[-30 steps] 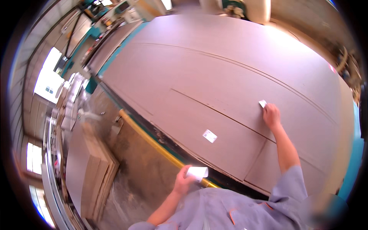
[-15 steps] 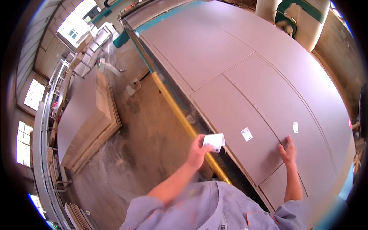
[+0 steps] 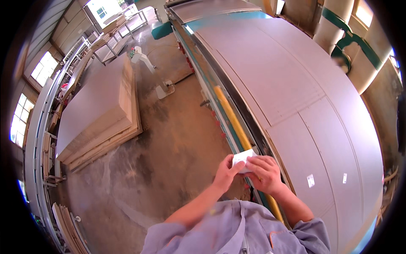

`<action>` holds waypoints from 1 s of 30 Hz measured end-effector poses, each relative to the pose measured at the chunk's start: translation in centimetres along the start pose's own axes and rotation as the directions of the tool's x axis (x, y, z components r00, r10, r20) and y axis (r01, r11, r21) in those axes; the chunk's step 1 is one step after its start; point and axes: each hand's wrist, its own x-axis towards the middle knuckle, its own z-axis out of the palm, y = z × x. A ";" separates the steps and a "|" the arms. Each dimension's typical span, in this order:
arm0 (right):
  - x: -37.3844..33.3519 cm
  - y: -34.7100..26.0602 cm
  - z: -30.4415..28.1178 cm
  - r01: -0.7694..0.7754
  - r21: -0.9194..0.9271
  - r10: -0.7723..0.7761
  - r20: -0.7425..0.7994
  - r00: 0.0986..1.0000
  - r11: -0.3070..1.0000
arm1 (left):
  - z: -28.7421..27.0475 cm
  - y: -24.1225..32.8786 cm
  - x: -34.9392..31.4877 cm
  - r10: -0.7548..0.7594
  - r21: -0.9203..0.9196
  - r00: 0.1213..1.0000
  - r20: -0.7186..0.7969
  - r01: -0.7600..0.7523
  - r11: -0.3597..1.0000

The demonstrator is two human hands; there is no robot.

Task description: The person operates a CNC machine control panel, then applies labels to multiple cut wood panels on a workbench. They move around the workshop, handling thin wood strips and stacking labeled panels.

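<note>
Hands meet at chest height: left hand (image 3: 226,174) and right hand (image 3: 265,173) both pinch small white label stack (image 3: 243,157) between fingers, likely peeling one. 2 labels (image 3: 311,180) already stuck on brown board (image 3: 296,84) of tabletop.

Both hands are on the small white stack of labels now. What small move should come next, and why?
Probably peel one label off the white stack: the left hand grips it while the right hand pinches its edge, and two labels already sit on the board.
</note>
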 end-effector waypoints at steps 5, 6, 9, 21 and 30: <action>6.2 0.0 5.5 0.007 0.118 -0.012 0.043 0.999 0.993 | -5.8 6.2 1.1 -0.057 -0.051 0.994 0.092 0.062 0.997; 7.1 0.2 6.5 -0.015 0.135 0.007 0.054 0.998 0.991 | -6.8 7.0 1.7 -0.037 -0.059 0.992 0.120 0.044 0.997; 10.5 0.1 8.4 -0.055 0.183 0.040 0.087 0.995 0.982 | -8.4 9.4 2.9 0.009 -0.035 0.997 0.082 -0.006 0.999; 20.0 10.0 17.7 -0.683 0.543 0.388 0.566 0.728 0.489 | -15.4 14.4 14.1 -0.015 0.231 0.998 -0.057 0.028 0.973; 20.8 41.1 10.9 -0.684 0.433 0.785 -0.512 0.350 0.587 | -14.4 20.4 26.8 -0.113 0.466 0.984 -0.135 0.164 0.870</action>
